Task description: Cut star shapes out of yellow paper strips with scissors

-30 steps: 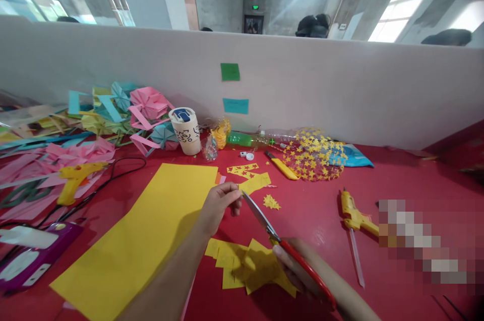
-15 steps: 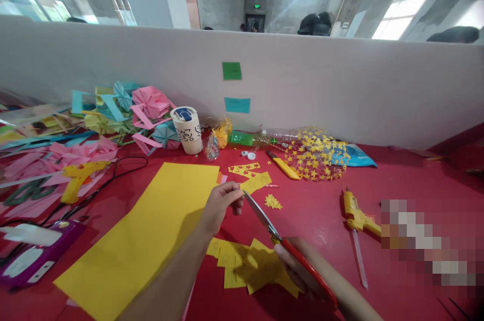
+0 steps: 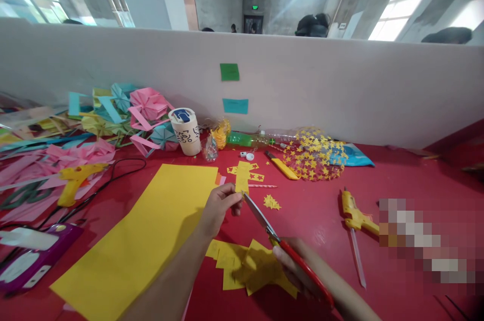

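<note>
A narrow yellow strip [image 3: 242, 175] is held above the middle of the red desk [image 3: 313, 200], its near end pinched between the thumb and fingers of the left hand [image 3: 220, 205]. The fingers of the right hand [image 3: 288, 266] are wrapped around the red handles of the scissors [image 3: 273, 234], whose blade tips are brought right up to the pinched end; whether paper is caught between the blades cannot be told.

Half a second ago the yellow strip was slanted toward the right edge of the desk; now it has been turned to point straight at the back edge. By this turn, more of the pink-striped stick [image 3: 263, 186] has been uncovered, while the middle of the star-punched paper [image 3: 256, 177] is now overlapped in view. Both hands are kept in nearly the same place.

A small pile of cut stars [image 3: 271, 202] is seen just right of the left hand. Yellow pieces [image 3: 232, 263] are spread between the forearms, toward the front edge. A large yellow sheet [image 3: 151, 225] is laid left of the left forearm. A yellow cutter [image 3: 285, 167] is placed farther back, and a glue gun [image 3: 351, 212] is set nearer the right edge.
</note>
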A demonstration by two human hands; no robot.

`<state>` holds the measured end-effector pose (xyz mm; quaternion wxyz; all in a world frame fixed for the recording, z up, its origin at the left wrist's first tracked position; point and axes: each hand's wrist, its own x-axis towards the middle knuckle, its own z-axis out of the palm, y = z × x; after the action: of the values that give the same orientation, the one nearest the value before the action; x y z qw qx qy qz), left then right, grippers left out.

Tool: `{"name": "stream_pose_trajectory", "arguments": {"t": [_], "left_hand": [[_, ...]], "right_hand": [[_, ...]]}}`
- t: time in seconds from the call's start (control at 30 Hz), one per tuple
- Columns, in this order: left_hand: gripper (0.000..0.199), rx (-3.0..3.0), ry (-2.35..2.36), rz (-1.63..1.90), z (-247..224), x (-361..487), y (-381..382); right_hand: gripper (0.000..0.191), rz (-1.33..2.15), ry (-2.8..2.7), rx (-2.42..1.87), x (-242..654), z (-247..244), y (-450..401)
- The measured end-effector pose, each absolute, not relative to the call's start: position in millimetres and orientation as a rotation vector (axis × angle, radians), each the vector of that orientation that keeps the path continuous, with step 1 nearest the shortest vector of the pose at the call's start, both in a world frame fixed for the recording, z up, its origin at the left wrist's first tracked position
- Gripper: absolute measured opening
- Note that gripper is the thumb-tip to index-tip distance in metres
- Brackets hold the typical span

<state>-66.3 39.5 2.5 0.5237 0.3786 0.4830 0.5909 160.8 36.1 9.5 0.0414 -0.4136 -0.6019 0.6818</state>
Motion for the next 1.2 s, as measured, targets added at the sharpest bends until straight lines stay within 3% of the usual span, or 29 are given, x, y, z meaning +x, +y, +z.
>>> {"name": "stream_pose_trajectory", "arguments": {"t": [1.2], "left_hand": [[0.021, 0.886, 1.109, 1.357, -1.4, -65.0, 38.8]], "right_hand": [[0.049, 1.974, -1.786, -1.183, 157.1, -6.0, 29.8]]}}
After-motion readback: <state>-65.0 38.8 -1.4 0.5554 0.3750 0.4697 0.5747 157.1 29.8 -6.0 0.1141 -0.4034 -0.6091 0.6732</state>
